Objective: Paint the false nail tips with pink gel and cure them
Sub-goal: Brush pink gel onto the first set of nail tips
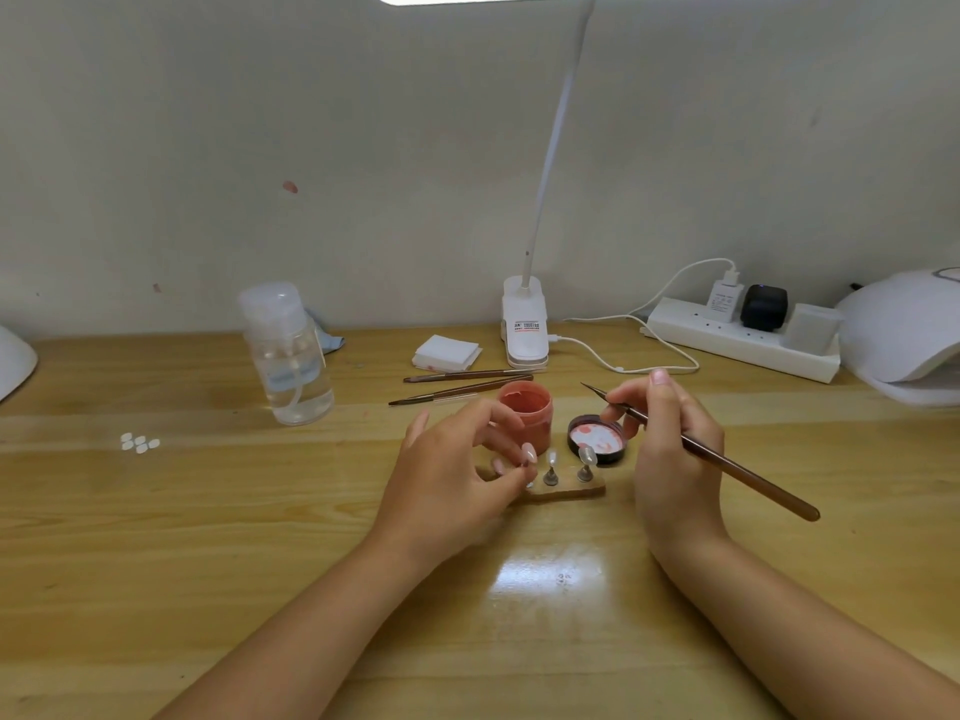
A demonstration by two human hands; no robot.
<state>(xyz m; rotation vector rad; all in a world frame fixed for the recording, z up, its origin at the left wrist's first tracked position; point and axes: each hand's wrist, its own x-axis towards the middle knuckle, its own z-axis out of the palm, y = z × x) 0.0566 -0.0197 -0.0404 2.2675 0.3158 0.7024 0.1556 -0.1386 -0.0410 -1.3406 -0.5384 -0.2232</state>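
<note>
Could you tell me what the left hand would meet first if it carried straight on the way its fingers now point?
Probably the nail tip stands on the wooden holder: the left hand points right toward them, fingertips already beside the nearest tip. Depth is hard to judge.

1 head-worn wide-angle view looks forward and down over a wooden table (156,537), close above it. The wall (260,122) fills the upper half of the frame, both forearms enter from the bottom edge, and straight lines bow toward the edges.

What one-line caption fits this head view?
Right hand holds a brush while left hand pinches a nail tip beside the open pink gel jar.
</note>
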